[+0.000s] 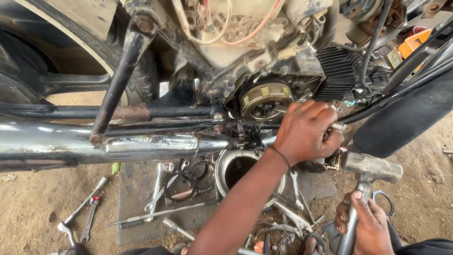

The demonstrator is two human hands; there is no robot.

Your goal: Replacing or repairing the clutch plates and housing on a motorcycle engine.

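Clutch cover off, clutch assembly (265, 100) exposed on engine at far centre; left hand (306, 132) clenched around small metal tool (340, 126) just right of clutch, right hand (365, 222) grasping hammer (370, 172) handle near right; removed plates (188, 182) on ground, clutch not yet dismounted.

Grey steel hammer (365, 177) held upright, head up, beside the open clutch (265, 100).
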